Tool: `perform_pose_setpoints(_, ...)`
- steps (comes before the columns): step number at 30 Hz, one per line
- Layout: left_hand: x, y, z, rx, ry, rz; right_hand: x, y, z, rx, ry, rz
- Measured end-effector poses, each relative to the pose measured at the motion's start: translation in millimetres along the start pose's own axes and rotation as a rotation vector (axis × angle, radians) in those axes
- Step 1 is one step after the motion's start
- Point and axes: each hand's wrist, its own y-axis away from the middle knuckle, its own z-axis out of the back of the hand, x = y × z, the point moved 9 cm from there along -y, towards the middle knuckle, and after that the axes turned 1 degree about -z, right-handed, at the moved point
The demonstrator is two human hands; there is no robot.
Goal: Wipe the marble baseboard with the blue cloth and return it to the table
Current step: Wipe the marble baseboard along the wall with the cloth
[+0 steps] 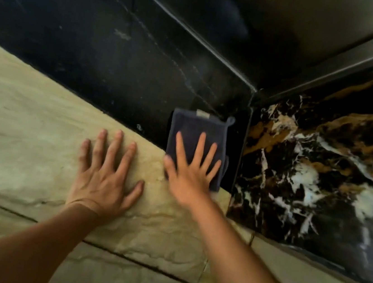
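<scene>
A dark blue folded cloth (194,128) with a small loop and label lies flat against the black marble baseboard (110,67), close to the inside corner. My right hand (191,168) presses on the cloth with fingers spread, covering its lower part. My left hand (108,171) rests flat on the beige stone floor (17,119) just left of the cloth, fingers apart and holding nothing. The table is out of view.
A second baseboard of black marble with white and gold veins (319,173) runs along the right wall and meets the black one at the corner. Dark grout lines cross the floor tiles near my forearms.
</scene>
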Motion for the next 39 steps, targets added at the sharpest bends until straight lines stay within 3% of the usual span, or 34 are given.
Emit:
perform_pose_setpoints(5,-2.1,0.0,0.9,-0.047,0.014,0.002,14.1,126.6,-61.6,0.036,0.055,-0.03)
perform_pose_setpoints(13,-0.1,0.7,1.0,-0.052,0.02,-0.01,48.4,192.1,-83.6,-0.075,0.09,-0.167)
perform_pose_setpoints(19,2.2,3.4,-2.6,-0.096,0.025,-0.021,52.7,203.5,-99.1,-0.074,-0.09,-0.132)
perform_pose_setpoints(24,-2.4,10.5,-6.0,-0.092,-0.039,-0.039,49.1,208.7,-74.7,-0.294,-0.103,-0.192)
perform_pose_setpoints(27,5.9,1.4,9.4,-0.061,-0.09,-0.04,54.8,234.2,-79.9,-0.333,-0.18,-0.255)
perform_pose_setpoints(30,-9.5,36.5,-23.4,0.197,0.012,0.007,64.2,280.7,-98.7,-0.204,-0.171,-0.261)
perform_pose_setpoints(32,-29.8,117.6,-70.7,0.509,0.15,0.147,63.8,306.8,-113.9,-0.055,-0.237,-0.25)
perform_pose_setpoints(36,-20.7,252.0,-46.7,0.581,0.588,0.423,96.2,371.3,-102.6,0.098,-0.346,-0.083)
perform_pose_setpoints(39,7.0,356.9,-35.7,0.756,0.893,0.815,126.1,441.5,-70.7,0.029,-0.575,-0.118)
